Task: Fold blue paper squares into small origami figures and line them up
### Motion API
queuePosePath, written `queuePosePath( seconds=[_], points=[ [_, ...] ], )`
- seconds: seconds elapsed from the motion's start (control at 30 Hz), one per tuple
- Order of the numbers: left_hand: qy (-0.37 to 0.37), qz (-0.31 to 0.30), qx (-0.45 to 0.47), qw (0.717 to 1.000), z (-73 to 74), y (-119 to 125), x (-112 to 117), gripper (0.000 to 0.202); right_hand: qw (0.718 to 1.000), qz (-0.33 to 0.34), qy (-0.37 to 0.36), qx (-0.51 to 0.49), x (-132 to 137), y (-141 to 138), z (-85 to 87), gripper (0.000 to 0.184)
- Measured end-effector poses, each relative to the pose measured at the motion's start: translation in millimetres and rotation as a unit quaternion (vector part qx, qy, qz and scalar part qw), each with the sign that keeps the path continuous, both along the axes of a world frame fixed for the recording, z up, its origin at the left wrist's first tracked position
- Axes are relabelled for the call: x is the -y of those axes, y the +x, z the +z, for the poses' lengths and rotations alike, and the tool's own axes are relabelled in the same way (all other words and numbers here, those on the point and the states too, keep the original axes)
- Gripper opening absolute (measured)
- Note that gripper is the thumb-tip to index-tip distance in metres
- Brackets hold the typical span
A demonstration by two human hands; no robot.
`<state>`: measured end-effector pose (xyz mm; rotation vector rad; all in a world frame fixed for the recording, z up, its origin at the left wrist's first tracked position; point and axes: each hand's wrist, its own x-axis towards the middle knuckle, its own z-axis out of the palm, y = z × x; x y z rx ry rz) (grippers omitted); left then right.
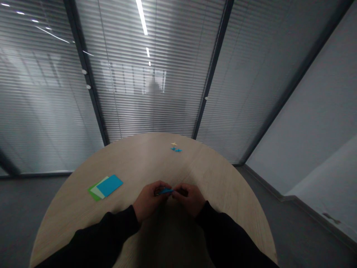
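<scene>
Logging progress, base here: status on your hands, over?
Left hand and right hand pinching blue paper. Coloured paper stack off to left, apart from hands.

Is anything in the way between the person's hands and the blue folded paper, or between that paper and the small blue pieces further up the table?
Nothing visible. The left hand and right hand already pinch the blue folded paper. Only bare tabletop lies between it and the small blue folded pieces. The stack of coloured paper sits off to the left.

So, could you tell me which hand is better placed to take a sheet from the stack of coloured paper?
Probably the left hand: the stack of coloured paper lies on its side of the table, while the right hand is farther off. Both pinch the folded blue paper.
</scene>
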<state>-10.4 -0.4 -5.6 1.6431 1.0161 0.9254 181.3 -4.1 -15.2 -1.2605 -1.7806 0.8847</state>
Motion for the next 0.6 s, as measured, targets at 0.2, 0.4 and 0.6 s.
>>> queuePosePath(
  seconds=[0.2, 0.4, 0.6],
  points=[
    [0.002, 0.003, 0.021, 1.0, 1.0, 0.6, 1.3, 0.026, 1.0, -0.022, 0.0, 0.004, 2.7, -1.8, 3.7, 0.016],
    [-0.011, -0.012, 0.06, 0.998, -3.7, -1.3, -0.8, 0.026, 0.999, -0.023, -0.023, -0.044, 1.2, -2.7, -1.5, 0.019],
    [-0.052, -0.048, 0.12, 0.99, -4.1, 0.3, -0.7, 0.028, 0.976, 0.011, -0.118, -0.182, -2.2, -3.9, -4.7, 0.033]
  ],
)
